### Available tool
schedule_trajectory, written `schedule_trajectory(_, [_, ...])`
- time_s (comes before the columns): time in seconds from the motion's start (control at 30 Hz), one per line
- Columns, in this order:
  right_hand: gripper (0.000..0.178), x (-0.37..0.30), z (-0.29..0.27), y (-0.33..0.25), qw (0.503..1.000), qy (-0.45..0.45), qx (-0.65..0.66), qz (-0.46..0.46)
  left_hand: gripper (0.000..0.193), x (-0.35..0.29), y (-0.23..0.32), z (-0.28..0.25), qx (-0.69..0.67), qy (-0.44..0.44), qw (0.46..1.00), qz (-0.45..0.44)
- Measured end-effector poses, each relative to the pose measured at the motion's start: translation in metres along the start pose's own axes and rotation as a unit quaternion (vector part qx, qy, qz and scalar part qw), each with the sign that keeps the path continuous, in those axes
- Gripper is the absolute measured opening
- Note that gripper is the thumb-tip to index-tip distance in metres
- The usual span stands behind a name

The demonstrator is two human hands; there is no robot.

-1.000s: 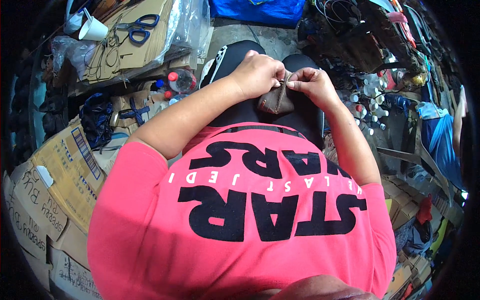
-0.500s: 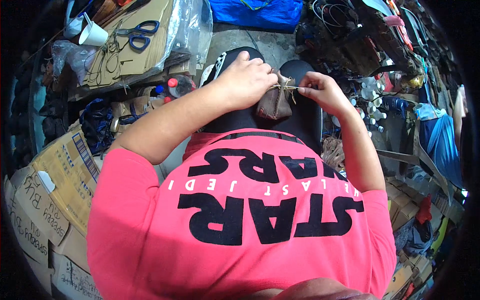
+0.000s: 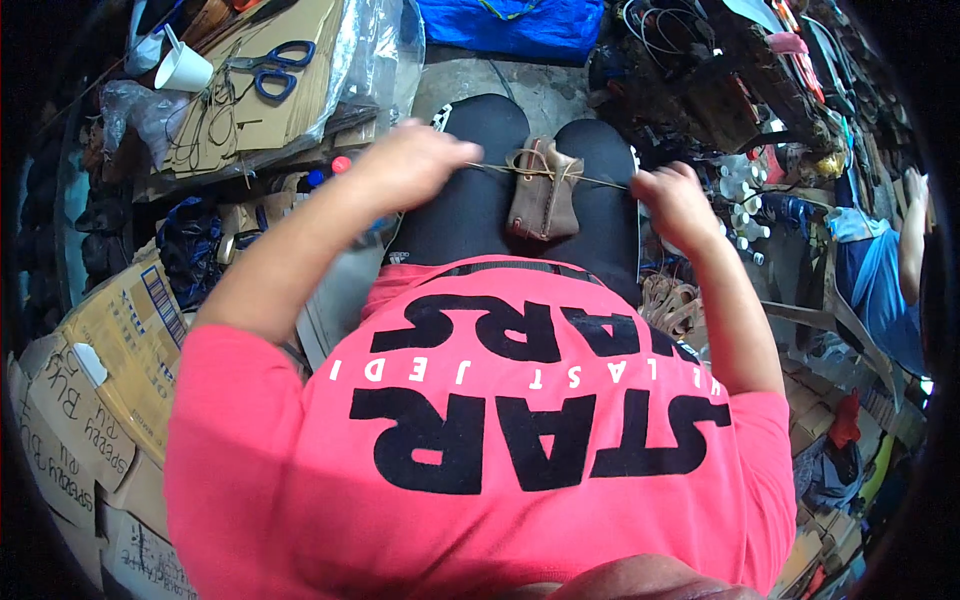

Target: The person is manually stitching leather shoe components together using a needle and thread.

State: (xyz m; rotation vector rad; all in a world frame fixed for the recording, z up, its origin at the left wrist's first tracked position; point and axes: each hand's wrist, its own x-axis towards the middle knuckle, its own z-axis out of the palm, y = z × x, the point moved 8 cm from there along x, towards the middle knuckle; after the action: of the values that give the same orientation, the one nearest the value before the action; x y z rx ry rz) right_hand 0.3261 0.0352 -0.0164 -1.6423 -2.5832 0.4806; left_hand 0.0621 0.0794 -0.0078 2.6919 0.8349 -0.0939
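Note:
A small brown leather shoe (image 3: 541, 208) with a vertical seam rests between my thighs. A thin tan lace (image 3: 602, 182) crosses its upper end, with a loop standing over the leather. My left hand (image 3: 420, 160), slightly smeared by motion, is closed on one end of the lace to the left of the shoe. On the other side, my right hand (image 3: 675, 203) pinches the opposite end. The lace runs nearly straight from hand to hand across the shoe, and neither hand touches the leather.
Blue-handled scissors (image 3: 274, 72) and a white cup (image 3: 184, 68) lie on cardboard sheets (image 3: 265, 115) at the far left. A blue bag (image 3: 515, 35) lies ahead. Several small bottles (image 3: 740, 200) stand at the right. Cardboard boxes (image 3: 120, 360) fill the near left. Another person's arm (image 3: 913, 240) shows at far right.
Both hands have moved outward from the shoe, the left one farther, drawing the lace ends apart. The shoe, partly covered by my left hand before, now shows more fully.

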Motion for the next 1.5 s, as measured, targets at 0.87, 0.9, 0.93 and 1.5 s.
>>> schedule_trajectory(0.87, [0.029,0.036,-0.018,-0.056,0.995,0.101,-0.021,-0.015,0.023,0.063,0.024,0.050,-0.680,0.145,0.714,-0.080])
schedule_trajectory(0.9, [0.026,0.037,-0.019,-0.059,0.993,0.107,-0.042,-0.027,0.023,0.063,0.025,0.048,-0.677,0.144,0.719,-0.066])
schedule_trajectory(0.93, [0.023,0.038,-0.018,-0.062,0.991,0.112,-0.063,-0.038,0.023,0.063,0.023,0.049,-0.669,0.141,0.724,-0.086])
schedule_trajectory(1.5, [0.021,0.043,-0.028,-0.042,0.992,0.085,0.055,-0.075,0.028,0.065,0.022,0.053,-0.686,0.100,0.713,-0.101])
